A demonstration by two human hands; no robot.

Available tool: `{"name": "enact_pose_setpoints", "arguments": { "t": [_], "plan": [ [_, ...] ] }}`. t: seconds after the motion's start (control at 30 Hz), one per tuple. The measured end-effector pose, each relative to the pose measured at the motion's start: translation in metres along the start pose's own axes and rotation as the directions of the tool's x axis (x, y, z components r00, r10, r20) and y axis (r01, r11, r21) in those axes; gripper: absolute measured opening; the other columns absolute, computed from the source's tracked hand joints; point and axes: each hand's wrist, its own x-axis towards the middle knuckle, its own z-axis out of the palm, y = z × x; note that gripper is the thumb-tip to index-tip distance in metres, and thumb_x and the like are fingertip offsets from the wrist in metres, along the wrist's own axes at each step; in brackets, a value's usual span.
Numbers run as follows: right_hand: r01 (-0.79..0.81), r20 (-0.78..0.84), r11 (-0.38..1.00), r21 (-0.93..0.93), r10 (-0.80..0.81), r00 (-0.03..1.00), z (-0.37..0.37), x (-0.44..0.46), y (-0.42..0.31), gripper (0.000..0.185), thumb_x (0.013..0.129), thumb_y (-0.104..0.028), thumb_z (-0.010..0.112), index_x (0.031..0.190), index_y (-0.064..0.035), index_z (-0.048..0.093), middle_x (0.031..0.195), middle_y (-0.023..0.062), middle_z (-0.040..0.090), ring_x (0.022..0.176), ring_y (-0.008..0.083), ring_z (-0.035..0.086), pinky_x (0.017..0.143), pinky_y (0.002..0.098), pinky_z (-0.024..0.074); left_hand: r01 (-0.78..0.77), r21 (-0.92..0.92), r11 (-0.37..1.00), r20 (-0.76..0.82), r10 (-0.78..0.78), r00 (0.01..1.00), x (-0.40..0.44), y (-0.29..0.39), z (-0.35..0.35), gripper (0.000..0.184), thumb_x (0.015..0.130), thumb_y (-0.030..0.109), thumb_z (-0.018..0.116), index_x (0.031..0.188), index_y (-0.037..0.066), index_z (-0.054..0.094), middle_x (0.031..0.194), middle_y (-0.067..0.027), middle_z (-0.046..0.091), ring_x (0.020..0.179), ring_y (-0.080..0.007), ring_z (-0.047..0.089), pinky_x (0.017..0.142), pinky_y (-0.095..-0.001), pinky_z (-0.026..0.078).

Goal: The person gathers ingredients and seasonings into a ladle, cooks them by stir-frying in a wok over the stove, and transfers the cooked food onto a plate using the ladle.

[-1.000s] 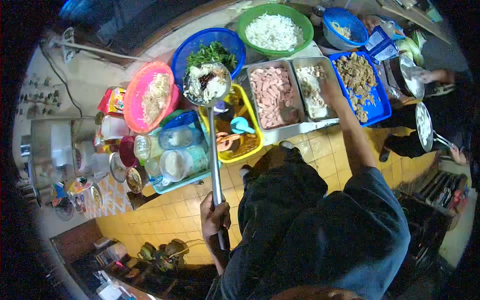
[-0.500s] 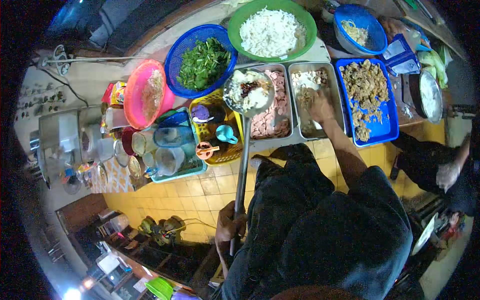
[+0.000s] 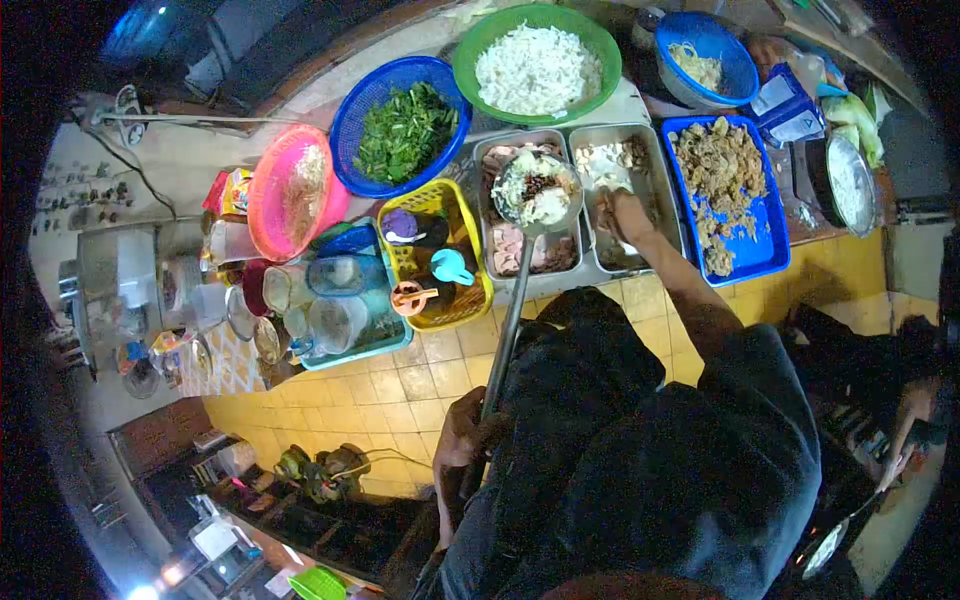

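The left hand (image 3: pixel 462 435) is gripping the ladle (image 3: pixel 513 320) by its long handle, with its fingers closing around it. The ladle has just come further over the tray of pink pieces (image 3: pixel 483 235), so its round end is now hanging nearer to the right hand (image 3: pixel 632 220). It is carrying a heap of white food (image 3: pixel 548 207) with something dark red on top.

The right hand is reaching down into the tray of pale bits (image 3: pixel 612 128), just beside the tray of pink pieces. Its fingers (image 3: pixel 608 213) are pointing down at the food. I cannot tell if they are pinching some food or staying open. White bits and brown bits are lying past those fingers, at the far end of that tray.

On the other side of the right hand's fingers, a blue tray (image 3: pixel 745 235) is holding lumpy brown food. Past both trays, a big green bowl (image 3: pixel 464 75) is holding a pile of white strips. Left of it, a blue basket (image 3: pixel 345 125) is holding green leaves. Nearer to the left hand, a yellow basket (image 3: pixel 478 292) is holding small cups, and one light blue cup (image 3: pixel 452 267) is sitting inside. A pink basket (image 3: pixel 262 190) is leaning farther left. These things are all resting on the bench (image 3: pixel 430 45). Another person's arm (image 3: pixel 908 425) is showing far off to the right.
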Motion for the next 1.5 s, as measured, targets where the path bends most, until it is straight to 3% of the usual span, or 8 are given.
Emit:
{"name": "enact_pose_setpoints", "arguments": {
  "t": [0.07, 0.17, 0.43, 0.57, 0.77, 1.17, 1.3, 1.5],
  "plan": [
    [0.013, -0.051, 0.89, -0.455, -0.04, 0.998, -0.041, -0.022, -0.093, 0.028, 0.077, -0.013, 0.055, 0.104, -0.0061, 0.054, 0.091, 0.019, 0.06, 0.081, 0.0355, 0.058, 0.073, 0.0379, 0.0482, -0.028, -0.05, 0.998, 0.005, 0.028, 1.0, 0.002, -0.006, -0.003, 0.029, 0.073, 0.016, 0.061, 0.096, -0.001, 0.055, 0.064, -0.0038, 0.055, 0.052, -0.0109, 0.047, 0.048, -0.0254, 0.037],
    [-0.035, -0.136, 0.999, 0.022, 0.038, 0.99, -0.069, -0.032, -0.173, 0.019, 0.076, -0.009, 0.057, 0.094, -0.0049, 0.059, 0.095, 0.0171, 0.061, 0.087, 0.0314, 0.059, 0.077, 0.0362, 0.0475, -0.045, -0.027, 0.999, -0.019, 0.045, 0.999, 0.003, -0.009, -0.008, 0.031, 0.073, 0.014, 0.06, 0.1, -0.002, 0.055, 0.066, -0.0055, 0.057, 0.053, -0.0118, 0.047, 0.05, -0.0259, 0.037],
    [0.255, -0.007, 0.947, -0.196, -0.261, 0.965, -0.072, -0.008, -0.243, 0.024, 0.076, -0.005, 0.058, 0.099, -0.0093, 0.061, 0.103, 0.0157, 0.059, 0.09, 0.0325, 0.058, 0.081, 0.0371, 0.0456, 0.026, -0.098, 0.995, 0.147, -0.012, 0.989, 0.008, 0.014, -0.011, 0.03, 0.075, 0.013, 0.058, 0.102, 0.0, 0.053, 0.06, -0.0018, 0.051, 0.048, -0.0092, 0.045, 0.043, -0.0238, 0.035],
    [0.098, -0.296, 0.937, -0.335, -0.204, 0.933, -0.078, 0.011, -0.174, 0.024, 0.074, 0.001, 0.052, 0.093, -0.0078, 0.064, 0.086, 0.0202, 0.061, 0.075, 0.0358, 0.06, 0.068, 0.0397, 0.049, 0.057, -0.131, 0.99, 0.154, -0.037, 0.987, 0.009, 0.01, -0.011, 0.031, 0.075, 0.014, 0.058, 0.103, -0.001, 0.053, 0.063, -0.0015, 0.051, 0.048, -0.0095, 0.046, 0.044, -0.0241, 0.037],
    [0.088, 0.087, 0.428, -0.899, -0.022, 0.996, -0.055, 0.033, -0.02, 0.03, 0.085, -0.017, 0.041, 0.104, 0.0011, 0.056, 0.102, 0.0196, 0.057, 0.097, 0.0377, 0.053, 0.08, 0.0437, 0.0465, -0.028, -0.092, 0.995, 0.037, 0.032, 0.999, 0.006, 0.009, 0.0, 0.032, 0.075, 0.014, 0.059, 0.101, -0.003, 0.053, 0.064, -0.0021, 0.051, 0.048, -0.009, 0.045, 0.044, -0.0231, 0.037],
    [0.161, 0.136, 0.197, -0.967, -0.131, 0.982, -0.029, 0.034, 0.05, 0.022, 0.079, -0.014, 0.05, 0.097, -0.0048, 0.059, 0.076, 0.0151, 0.058, 0.068, 0.0308, 0.056, 0.067, 0.043, 0.0463, 0.12, -0.291, 0.949, -0.019, -0.131, 0.991, 0.0, 0.0, 0.012, 0.029, 0.074, 0.011, 0.06, 0.098, -0.002, 0.053, 0.063, -0.0026, 0.05, 0.047, -0.0093, 0.044, 0.042, -0.0236, 0.035],
    [0.151, 0.146, 0.67, -0.726, -0.064, 0.987, -0.048, 0.035, -0.026, 0.026, 0.076, -0.015, 0.053, 0.099, -0.0043, 0.055, 0.081, 0.0166, 0.059, 0.072, 0.0318, 0.059, 0.066, 0.042, 0.0474, 0.114, -0.152, 0.982, -0.028, -0.119, 0.992, -0.002, 0.001, 0.011, 0.03, 0.075, 0.012, 0.06, 0.101, -0.002, 0.053, 0.065, -0.0035, 0.051, 0.049, -0.0111, 0.045, 0.045, -0.026, 0.038],
    [0.468, 0.412, 0.213, -0.858, -0.259, 0.874, -0.028, 0.024, -0.04, 0.014, 0.069, -0.008, 0.052, 0.081, -0.0012, 0.057, 0.082, 0.0178, 0.056, 0.071, 0.0316, 0.057, 0.065, 0.0402, 0.0475, 0.114, -0.164, 0.98, -0.029, -0.121, 0.992, -0.007, -0.01, 0.011, 0.034, 0.074, 0.014, 0.06, 0.104, -0.002, 0.053, 0.068, -0.0051, 0.053, 0.058, -0.0107, 0.048, 0.052, -0.0272, 0.039]
  ]
}}
